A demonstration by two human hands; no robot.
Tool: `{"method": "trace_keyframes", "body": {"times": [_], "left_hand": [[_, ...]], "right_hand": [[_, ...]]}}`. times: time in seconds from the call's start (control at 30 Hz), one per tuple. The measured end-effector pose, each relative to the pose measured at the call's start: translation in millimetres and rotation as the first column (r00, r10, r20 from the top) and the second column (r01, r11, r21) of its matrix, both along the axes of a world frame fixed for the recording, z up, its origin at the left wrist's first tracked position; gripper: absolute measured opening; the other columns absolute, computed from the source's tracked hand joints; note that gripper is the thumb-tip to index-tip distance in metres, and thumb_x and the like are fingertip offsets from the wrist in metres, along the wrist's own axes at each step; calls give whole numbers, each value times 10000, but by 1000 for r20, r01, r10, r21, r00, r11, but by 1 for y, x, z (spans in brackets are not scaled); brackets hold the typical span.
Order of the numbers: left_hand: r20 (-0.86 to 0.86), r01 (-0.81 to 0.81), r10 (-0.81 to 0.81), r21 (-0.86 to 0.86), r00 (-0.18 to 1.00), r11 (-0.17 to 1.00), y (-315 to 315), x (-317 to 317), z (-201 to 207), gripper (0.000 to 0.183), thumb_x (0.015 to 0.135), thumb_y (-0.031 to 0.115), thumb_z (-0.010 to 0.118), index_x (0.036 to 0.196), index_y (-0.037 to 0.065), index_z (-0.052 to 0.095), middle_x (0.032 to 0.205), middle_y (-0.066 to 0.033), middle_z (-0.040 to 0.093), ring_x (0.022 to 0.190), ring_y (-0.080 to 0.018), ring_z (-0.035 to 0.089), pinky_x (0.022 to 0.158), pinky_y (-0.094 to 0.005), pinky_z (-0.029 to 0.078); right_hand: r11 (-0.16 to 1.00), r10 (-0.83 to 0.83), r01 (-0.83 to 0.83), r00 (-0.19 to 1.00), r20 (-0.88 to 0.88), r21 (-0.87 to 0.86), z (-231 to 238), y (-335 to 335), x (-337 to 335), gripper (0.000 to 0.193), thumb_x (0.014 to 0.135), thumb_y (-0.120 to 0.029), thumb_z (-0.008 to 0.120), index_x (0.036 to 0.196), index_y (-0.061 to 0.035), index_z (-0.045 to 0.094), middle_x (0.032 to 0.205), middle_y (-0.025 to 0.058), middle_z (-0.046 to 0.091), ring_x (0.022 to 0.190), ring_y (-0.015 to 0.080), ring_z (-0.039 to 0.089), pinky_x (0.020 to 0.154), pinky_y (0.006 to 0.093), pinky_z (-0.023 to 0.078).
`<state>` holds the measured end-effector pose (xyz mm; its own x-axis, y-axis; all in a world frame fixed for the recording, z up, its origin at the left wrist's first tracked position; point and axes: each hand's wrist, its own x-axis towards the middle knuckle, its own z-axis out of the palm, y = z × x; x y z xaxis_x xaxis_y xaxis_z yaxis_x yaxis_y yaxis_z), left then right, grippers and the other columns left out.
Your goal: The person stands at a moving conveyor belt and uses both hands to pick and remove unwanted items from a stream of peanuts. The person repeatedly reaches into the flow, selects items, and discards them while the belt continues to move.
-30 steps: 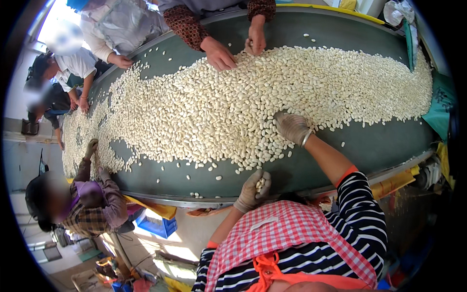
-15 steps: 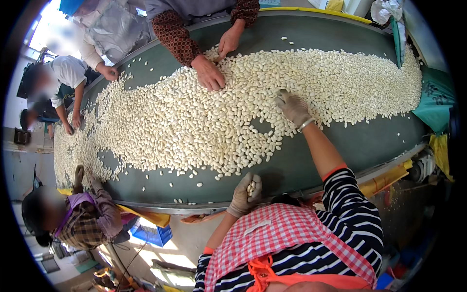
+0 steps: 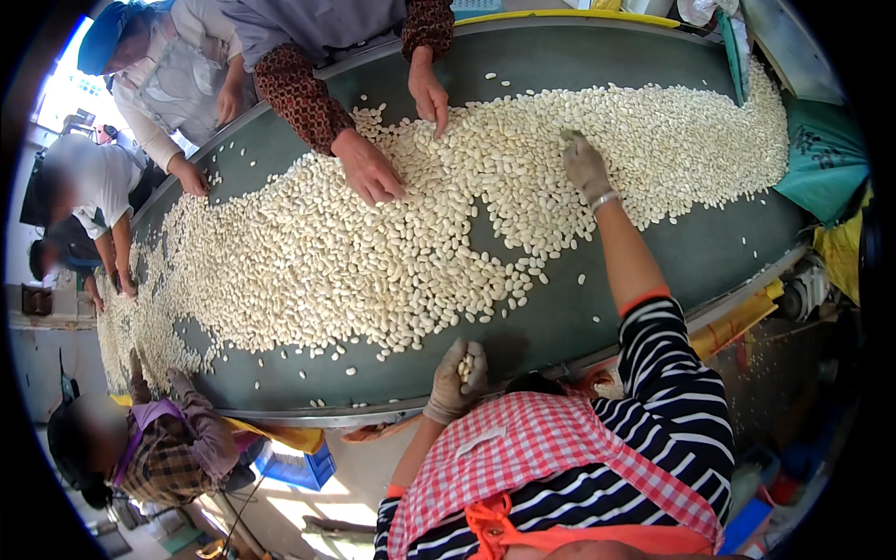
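A long heap of white beans [image 3: 317,252] lies across a dark green belt table [image 3: 672,266]. My left hand [image 3: 452,390], in a pale glove, is cupped at the table's near edge. Several white beans [image 3: 465,368] show in its curled fingers. My right hand [image 3: 587,170], also gloved, reaches over the right half of the heap. Its fingers stretch toward the beans, and I see nothing held in them; the undersides of the fingertips are hidden.
Across the table a co-worker's hands [image 3: 369,173] touch the beans. Other people work at the left end, one with gloved hands [image 3: 182,383] on the near side. A green bag [image 3: 821,163] sits at the right end. Below the near edge stands a blue crate [image 3: 299,467].
My right hand has moved farther away and slightly right over the heap. A bare gap in the beans has widened. My left hand still holds its beans. The co-worker's hands opposite have shifted.
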<state>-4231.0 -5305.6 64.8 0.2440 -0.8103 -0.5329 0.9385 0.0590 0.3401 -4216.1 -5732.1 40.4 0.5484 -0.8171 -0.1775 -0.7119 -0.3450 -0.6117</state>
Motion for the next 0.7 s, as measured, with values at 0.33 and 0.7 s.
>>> {"method": "trace_keyframes", "body": {"times": [0.33, 0.7], "left_hand": [[1, -26, 26, -11, 1000, 1000, -16, -17, -8, 375, 999, 431, 427, 904, 103, 583, 508, 2, 437, 361, -71, 303, 361, -199, 251], [14, -41, 40, 43, 999, 998, -47, -36, -2, 363, 1009, 409, 416, 918, 94, 573, 515, -10, 438, 362, -74, 298, 357, -199, 244]], "right_hand": [[876, 395, -403, 915, 84, 264, -12, 42, 10, 200, 982, -204, 472, 1057, -38, 555, 769, 94, 623, 615, 161, 558, 589, 295, 507], [870, 492, -491, 855, -164, 54, -25, 64, -68, 214, 942, -202, 465, 996, -33, 585, 804, 190, 672, 657, 305, 665, 610, 423, 525]]}}
